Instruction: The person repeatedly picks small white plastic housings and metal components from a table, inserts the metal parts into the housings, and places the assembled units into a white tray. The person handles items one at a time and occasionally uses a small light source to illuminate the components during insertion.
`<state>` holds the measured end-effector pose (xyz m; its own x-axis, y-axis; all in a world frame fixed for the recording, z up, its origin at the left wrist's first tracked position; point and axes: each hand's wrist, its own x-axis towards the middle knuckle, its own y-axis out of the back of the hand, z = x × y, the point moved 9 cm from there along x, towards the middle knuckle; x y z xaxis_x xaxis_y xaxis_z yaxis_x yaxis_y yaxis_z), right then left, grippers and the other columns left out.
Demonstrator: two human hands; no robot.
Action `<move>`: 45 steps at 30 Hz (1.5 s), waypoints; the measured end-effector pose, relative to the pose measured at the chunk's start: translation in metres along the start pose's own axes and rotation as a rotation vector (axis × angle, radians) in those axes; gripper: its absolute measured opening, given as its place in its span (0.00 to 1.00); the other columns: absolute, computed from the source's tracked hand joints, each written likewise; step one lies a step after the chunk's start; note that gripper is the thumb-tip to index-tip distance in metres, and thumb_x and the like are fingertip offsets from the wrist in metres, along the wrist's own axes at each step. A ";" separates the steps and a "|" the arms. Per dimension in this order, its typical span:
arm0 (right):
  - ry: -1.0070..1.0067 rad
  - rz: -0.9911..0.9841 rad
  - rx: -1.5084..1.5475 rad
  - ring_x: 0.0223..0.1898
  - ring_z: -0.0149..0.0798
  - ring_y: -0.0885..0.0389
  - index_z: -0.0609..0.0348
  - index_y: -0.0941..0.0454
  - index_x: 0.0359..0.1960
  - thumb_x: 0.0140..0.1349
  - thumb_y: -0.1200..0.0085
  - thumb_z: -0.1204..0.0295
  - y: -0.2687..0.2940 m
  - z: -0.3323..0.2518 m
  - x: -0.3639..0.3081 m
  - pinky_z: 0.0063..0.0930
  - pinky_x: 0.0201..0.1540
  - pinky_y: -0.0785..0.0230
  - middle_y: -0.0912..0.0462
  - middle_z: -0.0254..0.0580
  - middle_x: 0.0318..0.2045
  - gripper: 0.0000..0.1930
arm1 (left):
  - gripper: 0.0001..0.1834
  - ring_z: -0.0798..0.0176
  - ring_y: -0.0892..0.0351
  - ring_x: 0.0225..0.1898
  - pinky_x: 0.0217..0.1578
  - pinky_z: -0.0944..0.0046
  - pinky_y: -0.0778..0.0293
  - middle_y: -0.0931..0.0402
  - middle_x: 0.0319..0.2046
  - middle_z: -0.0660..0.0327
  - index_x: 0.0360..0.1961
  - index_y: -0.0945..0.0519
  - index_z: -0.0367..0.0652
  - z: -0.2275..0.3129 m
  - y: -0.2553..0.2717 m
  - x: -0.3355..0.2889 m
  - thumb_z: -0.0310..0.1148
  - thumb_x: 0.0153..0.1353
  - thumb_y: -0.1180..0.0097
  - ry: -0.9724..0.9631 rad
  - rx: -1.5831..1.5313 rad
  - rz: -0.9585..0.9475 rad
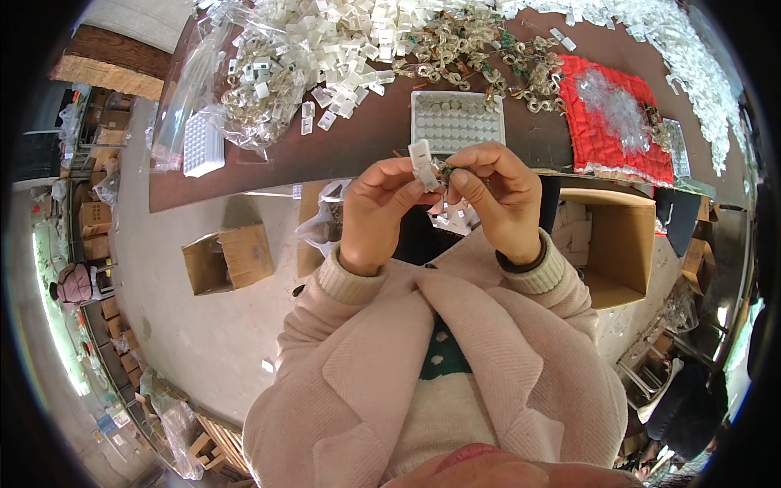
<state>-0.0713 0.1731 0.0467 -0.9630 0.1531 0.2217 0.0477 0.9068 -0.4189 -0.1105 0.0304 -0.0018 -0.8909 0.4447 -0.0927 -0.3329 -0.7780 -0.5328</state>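
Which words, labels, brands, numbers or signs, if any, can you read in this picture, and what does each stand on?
None can be read clearly.
White plastic piece in the left hand: a small dark slot, no readable lettering.
Cardboard box on the left-hand shelving: dark marks, too small and blurred to read.
White tray on the table: no readable text.

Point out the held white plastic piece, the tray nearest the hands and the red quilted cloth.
White plastic piece point(421, 159): head view, upper part.
White gridded tray point(413, 124): head view, left rim.
Red quilted cloth point(586, 137): head view, bare lower-left fabric.
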 end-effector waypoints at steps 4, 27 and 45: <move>0.158 0.083 -0.506 0.34 0.29 0.18 0.65 0.18 0.41 0.60 0.41 0.87 -0.003 -0.017 -0.003 0.19 0.36 0.26 0.16 0.40 0.35 0.09 | 0.13 0.59 0.15 0.44 0.47 0.60 0.16 0.17 0.45 0.51 0.49 0.22 0.34 0.006 0.004 -0.006 0.14 0.64 0.44 -0.116 -0.114 -0.015; 0.138 -0.070 -0.469 0.36 0.31 0.15 0.64 0.15 0.43 0.58 0.38 0.86 -0.023 -0.009 -0.006 0.22 0.37 0.24 0.14 0.45 0.38 0.12 | 0.11 0.55 0.15 0.48 0.51 0.59 0.19 0.16 0.41 0.51 0.43 0.22 0.35 0.025 0.007 -0.025 0.13 0.61 0.41 -0.598 0.036 0.097; -0.264 -0.047 0.145 0.35 0.25 0.19 0.61 0.28 0.41 0.61 0.39 0.86 -0.019 0.032 0.002 0.18 0.35 0.26 0.17 0.37 0.37 0.12 | 0.09 0.60 0.18 0.45 0.44 0.61 0.20 0.18 0.44 0.49 0.45 0.25 0.40 0.012 0.005 -0.019 0.18 0.66 0.44 -0.452 -0.208 0.023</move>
<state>-0.0823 0.1437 0.0271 -0.9998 -0.0125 0.0150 -0.0186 0.8422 -0.5389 -0.0996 0.0126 0.0072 -0.9574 0.1558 0.2430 -0.2839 -0.6601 -0.6954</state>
